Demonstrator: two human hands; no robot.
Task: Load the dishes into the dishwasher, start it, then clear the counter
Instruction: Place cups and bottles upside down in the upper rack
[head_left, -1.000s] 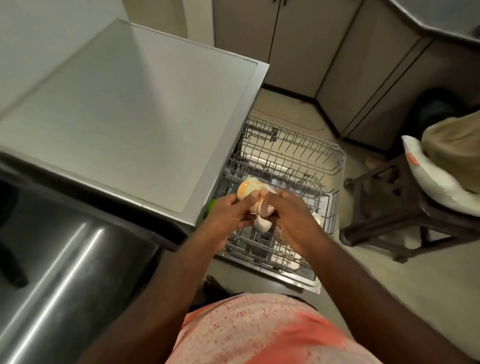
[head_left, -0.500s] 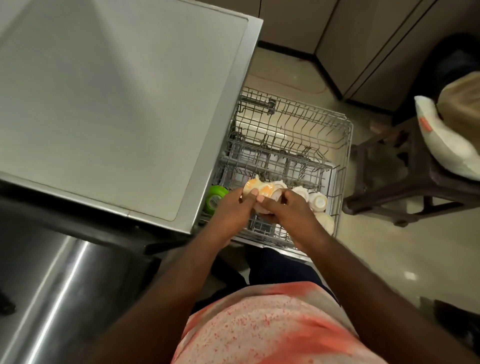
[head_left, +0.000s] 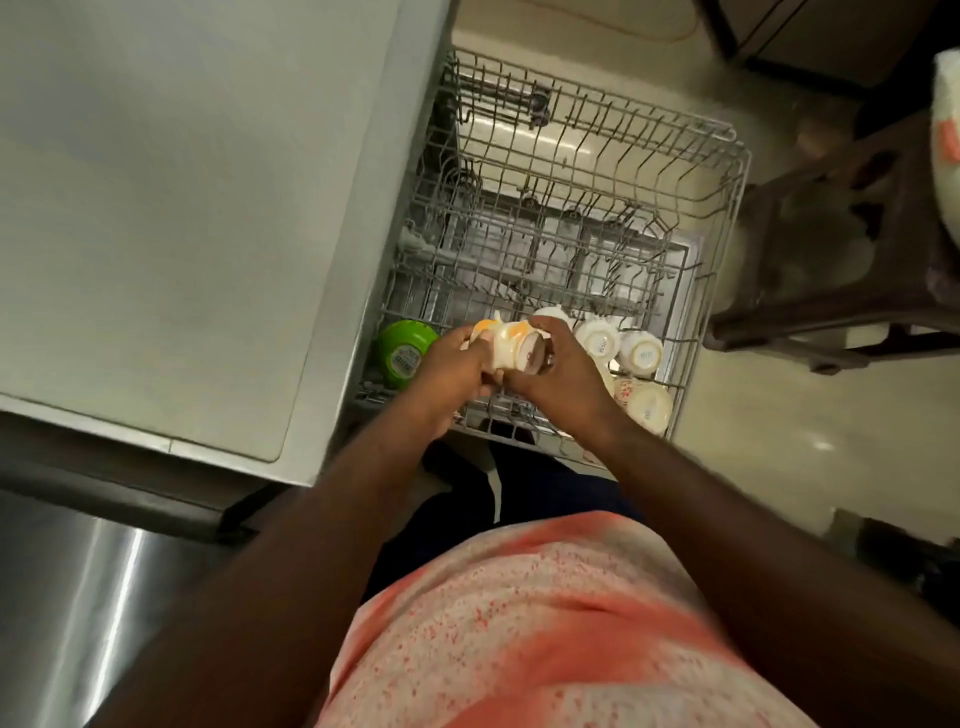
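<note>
A cream cup with orange marks (head_left: 511, 345) lies tilted on its side over the near part of the pulled-out wire dishwasher rack (head_left: 727, 171). My left hand (head_left: 452, 369) grips its left end and my right hand (head_left: 558, 369) grips its base end. Three cream cups (head_left: 600, 338) stand upside down in the rack's near right corner. A green bowl (head_left: 402, 351) sits upside down at the rack's near left, partly under the counter edge.
The steel dishwasher top or counter (head_left: 182, 208) fills the left. A steel sink (head_left: 78, 597) lies at the lower left. A dark wooden stool (head_left: 841, 291) with a white bundle (head_left: 945, 156) stands right of the rack on the tiled floor.
Both hands have lowered the cup toward the rack's near row and turned it onto its side. My head has tilted further down, so the rack sits higher in view.
</note>
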